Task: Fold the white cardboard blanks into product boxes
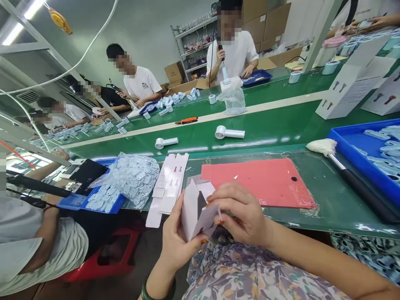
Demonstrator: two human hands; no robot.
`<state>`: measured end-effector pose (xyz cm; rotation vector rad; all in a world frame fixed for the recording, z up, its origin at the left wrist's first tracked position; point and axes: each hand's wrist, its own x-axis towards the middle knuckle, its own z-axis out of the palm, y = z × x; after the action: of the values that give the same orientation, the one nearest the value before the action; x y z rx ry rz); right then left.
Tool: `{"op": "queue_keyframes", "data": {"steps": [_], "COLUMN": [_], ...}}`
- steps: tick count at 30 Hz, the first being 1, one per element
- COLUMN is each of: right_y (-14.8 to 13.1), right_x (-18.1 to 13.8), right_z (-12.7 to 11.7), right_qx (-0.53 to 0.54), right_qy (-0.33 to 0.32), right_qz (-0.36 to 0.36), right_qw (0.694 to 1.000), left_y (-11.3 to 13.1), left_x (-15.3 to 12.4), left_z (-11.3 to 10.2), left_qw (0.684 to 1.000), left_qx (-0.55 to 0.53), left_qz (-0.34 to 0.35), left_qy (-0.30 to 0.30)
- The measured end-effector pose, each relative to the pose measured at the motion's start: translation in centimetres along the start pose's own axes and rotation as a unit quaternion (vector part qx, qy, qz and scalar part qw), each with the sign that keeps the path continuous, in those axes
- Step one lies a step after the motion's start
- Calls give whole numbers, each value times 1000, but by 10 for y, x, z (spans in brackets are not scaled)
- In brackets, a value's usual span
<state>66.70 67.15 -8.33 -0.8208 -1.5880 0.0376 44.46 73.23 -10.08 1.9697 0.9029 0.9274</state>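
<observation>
A white cardboard box (190,208) with its end flaps standing open is held in front of my body. My left hand (178,239) wraps round the box from below and the left side. With its fingertips, my right hand (242,210) pinches a flap at the box's right edge. To the left of the box lie several flat, unfolded printed cartons (170,183) at the bench edge. Just beyond my right hand is a red mat (250,179) under clear plastic.
Two white handheld fans (229,133) and orange-handled pliers (187,121) lie on the green belt (275,125). A bag of light-blue parts (139,175) sits left. A blue tray (350,137) and black-handled tool (359,187) lie right. Co-workers sit opposite and at left.
</observation>
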Motion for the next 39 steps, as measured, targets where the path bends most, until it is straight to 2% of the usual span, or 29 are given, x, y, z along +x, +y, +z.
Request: {"op": "queue_keyframes", "data": {"steps": [3, 6, 9, 11, 13, 16, 20, 23, 27, 30, 32, 34, 39], "right_y": [2, 4, 7, 8, 9, 6, -2, -9, -17, -20, -18, -10, 13], "right_x": [-7, -12, -10, -6, -2, 2, 13, 28, 49, 56, 54, 47, 28], "right_z": [3, 5, 2, -2, -5, -4, -1, -2, -11, -20, -22, -20, -9], "right_qx": [63, 123, 112, 103, 138, 165, 76, 26, -2, 80, 180, 244, 216], "right_qy": [-16, 16, 29, 9, -5, 11, 17, 8, -1, -10, -22, -33, -79], "right_qz": [68, 175, 216, 211, 212, 213, 182, 137, 75, 72, 103, 123, 108], "right_qw": [996, 977, 970, 972, 967, 963, 980, 990, 997, 994, 978, 961, 967], "left_y": [1, 7, 12, 13, 13, 14, 25, 38, 54, 57, 54, 50, 53], "left_x": [2, 7, 10, 11, 12, 17, 28, 36, 49, 61, 68, 71, 62], "left_z": [3, 7, 14, 18, 20, 21, 20, 17, 9, 1, -2, 1, 23], "left_qw": [995, 977, 961, 959, 958, 948, 938, 936, 920, 897, 886, 889, 915], "left_qx": [64, 137, 181, 174, 153, 130, 126, 128, 128, 140, 129, 82, -75], "left_qz": [76, 162, 209, 221, 243, 289, 321, 327, 371, 418, 441, 443, 385], "left_qy": [-8, -5, 13, 24, 23, -5, -32, -20, -5, 32, 61, 77, 88]}}
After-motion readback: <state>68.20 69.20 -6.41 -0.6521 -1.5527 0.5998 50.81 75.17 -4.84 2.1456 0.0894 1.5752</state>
